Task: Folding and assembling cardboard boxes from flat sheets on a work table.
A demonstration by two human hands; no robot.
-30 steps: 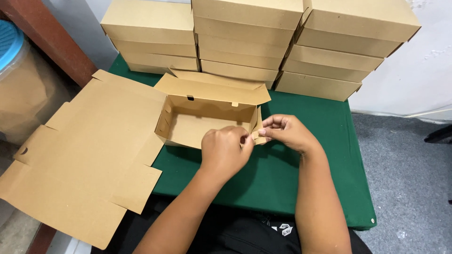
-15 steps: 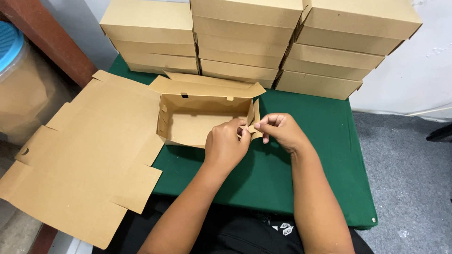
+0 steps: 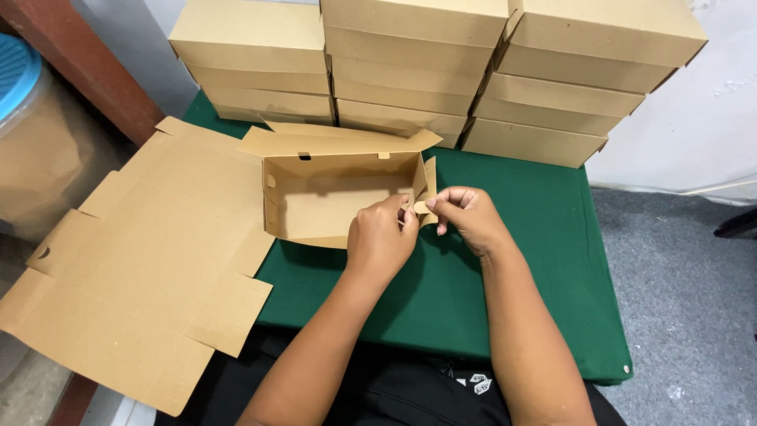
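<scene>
Forearms rise from the bottom edge toward 12 o'clock and meet at the near right corner of a half-folded cardboard box (image 3: pixel 331 201), which sits open-topped on the green surface (image 3: pixel 536 260). The left hand (image 3: pixel 381 241) is knuckles-up, wrist nearly straight, its fingers curled down over the box's right end wall at about 1 o'clock from the wrist. The right hand (image 3: pixel 467 217) comes in from 5 o'clock with the wrist bent inward; its thumb and forefinger are pinched closed on a small cardboard tab (image 3: pixel 420 207) that sticks out from the box's right end, and the other fingers are loosely curled behind. Both hands touch at the fingertips around that tab (how firmly the left one grips the wall cannot be told). The box's lid flap (image 3: pixel 339 142) stands open toward 12 o'clock.

At 9 o'clock from the box, a flat unfolded cardboard blank (image 3: pixel 150 268) lies partly over the surface's left edge, its right margin touching the box. Behind the box, at 12 o'clock, 3 stacks of finished boxes (image 3: pixel 410 71) stand side by side against a pale wall. A tub with a blue lid (image 3: pixel 16 75) sits at 10 o'clock, off the surface.
</scene>
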